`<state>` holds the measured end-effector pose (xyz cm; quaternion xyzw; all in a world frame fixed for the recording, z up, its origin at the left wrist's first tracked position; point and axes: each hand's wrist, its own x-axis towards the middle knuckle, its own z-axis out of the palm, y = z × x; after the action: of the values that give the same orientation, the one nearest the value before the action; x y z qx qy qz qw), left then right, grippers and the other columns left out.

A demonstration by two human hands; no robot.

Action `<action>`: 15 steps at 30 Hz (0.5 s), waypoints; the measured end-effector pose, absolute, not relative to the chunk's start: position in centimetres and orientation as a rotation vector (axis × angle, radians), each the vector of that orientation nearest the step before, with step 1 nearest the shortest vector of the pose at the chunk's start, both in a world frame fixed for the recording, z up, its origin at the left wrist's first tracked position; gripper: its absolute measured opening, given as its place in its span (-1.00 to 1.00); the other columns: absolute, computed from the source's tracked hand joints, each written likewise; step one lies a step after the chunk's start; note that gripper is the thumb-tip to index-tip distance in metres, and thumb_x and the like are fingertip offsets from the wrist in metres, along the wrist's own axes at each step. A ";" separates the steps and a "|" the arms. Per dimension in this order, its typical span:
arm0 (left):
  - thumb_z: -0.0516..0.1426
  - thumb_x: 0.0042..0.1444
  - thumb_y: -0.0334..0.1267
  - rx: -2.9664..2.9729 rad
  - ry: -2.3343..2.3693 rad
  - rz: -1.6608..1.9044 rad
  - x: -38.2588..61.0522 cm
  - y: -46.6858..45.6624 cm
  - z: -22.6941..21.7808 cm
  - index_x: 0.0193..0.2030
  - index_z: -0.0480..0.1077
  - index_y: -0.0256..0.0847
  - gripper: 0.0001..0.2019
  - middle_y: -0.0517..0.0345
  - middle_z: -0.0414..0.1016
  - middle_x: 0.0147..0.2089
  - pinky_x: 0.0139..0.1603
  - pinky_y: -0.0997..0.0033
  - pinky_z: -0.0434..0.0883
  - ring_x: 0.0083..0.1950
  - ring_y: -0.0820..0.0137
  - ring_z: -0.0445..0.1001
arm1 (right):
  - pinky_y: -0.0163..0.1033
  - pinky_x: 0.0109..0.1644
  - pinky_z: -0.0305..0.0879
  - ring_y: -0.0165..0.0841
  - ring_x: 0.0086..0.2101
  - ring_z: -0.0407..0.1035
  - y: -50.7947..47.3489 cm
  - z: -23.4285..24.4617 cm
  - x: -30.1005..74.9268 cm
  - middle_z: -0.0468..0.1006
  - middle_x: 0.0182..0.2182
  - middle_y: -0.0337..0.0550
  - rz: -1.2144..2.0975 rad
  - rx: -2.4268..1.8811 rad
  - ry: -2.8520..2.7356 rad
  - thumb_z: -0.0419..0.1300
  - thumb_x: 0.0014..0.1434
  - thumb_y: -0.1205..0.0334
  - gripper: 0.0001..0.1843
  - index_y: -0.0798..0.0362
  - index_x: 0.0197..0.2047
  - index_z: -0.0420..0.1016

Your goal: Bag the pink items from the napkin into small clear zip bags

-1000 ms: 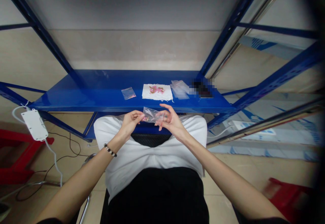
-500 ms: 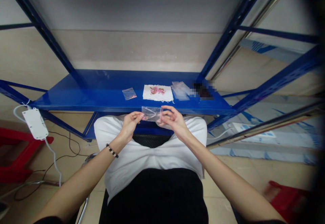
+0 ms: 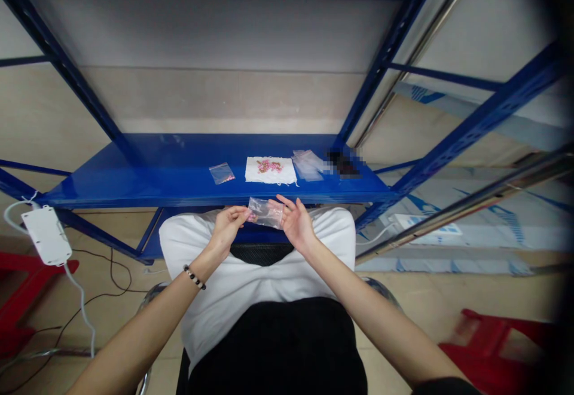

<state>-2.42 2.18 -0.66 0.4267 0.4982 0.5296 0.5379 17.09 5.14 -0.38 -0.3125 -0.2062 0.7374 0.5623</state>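
The one head-worn view looks forward and down from above the person's white shirt (image 3: 262,281), close over the left hand (image 3: 228,230) and right hand (image 3: 296,226), facing a blue shelf (image 3: 134,183) across mid-frame.

Left hand (image 3: 228,228) pinching, right hand (image 3: 295,224) open

Pretty sure this is a bare storeroom or basic workroom, not a home. There's a blue steel shelving rack (image 3: 215,171) against a plain grey-and-beige wall (image 3: 201,102), with small clear plastic zip bags (image 3: 222,173) on the shelf. The floor is beige tile (image 3: 394,290), a white plastic power strip (image 3: 47,235) dangles on its cable, a red plastic stool (image 3: 488,359) sits low down, and big blue-and-white printed sheeting (image 3: 448,263) leans nearby.
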 end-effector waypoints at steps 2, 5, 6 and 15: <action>0.30 0.01 -0.05 1.115 1.195 1.258 -2.3 2.2 -0.5 -0.22 0.52 -0.29 -0.67 0.00 0.59 -0.29 -0.32 0.47 0.27 -0.31 0.40 0.47 | -0.08 -0.12 0.50 -0.17 -0.10 0.55 4.9 -0.1 16.4 0.61 -0.08 0.17 1.758 -0.701 -0.434 -0.22 0.41 -0.01 -0.43 0.19 0.01 0.48; 0.27 0.05 -0.09 1.326 1.228 1.281 -2.2 2.2 0.0 -0.26 0.54 -0.29 -0.73 0.02 0.59 -0.31 -0.28 0.43 0.31 -0.30 0.37 0.48 | -0.05 -0.14 0.50 -0.14 -0.14 0.56 4.2 -0.1 15.0 0.62 -0.12 0.20 1.748 -0.679 -0.379 -0.25 0.41 -0.04 -0.38 0.23 0.00 0.48; 0.26 0.07 -0.10 1.397 1.245 1.287 -2.2 2.1 0.2 -0.26 0.54 -0.28 -0.75 0.03 0.59 -0.30 -0.27 0.42 0.32 -0.29 0.36 0.49 | -0.04 -0.17 0.50 -0.13 -0.16 0.56 3.9 -0.3 14.6 0.63 -0.14 0.19 1.738 -0.678 -0.361 -0.26 0.41 -0.04 -0.37 0.24 -0.01 0.48; 0.19 0.15 -0.25 1.810 1.376 1.247 -1.8 0.8 1.0 -0.25 0.57 -0.18 -0.88 0.08 0.59 -0.27 -0.17 0.33 0.37 -0.23 0.32 0.46 | -0.24 -0.44 0.44 -0.23 -0.37 0.56 2.0 -3.1 11.5 0.64 -0.37 0.12 1.712 -0.719 -0.023 -0.30 0.41 0.03 -0.38 0.22 -0.18 0.49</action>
<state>-1.77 0.85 1.00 0.6720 0.5108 0.4629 0.2706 11.53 1.95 -3.05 -0.3098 -0.0101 0.7383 0.5990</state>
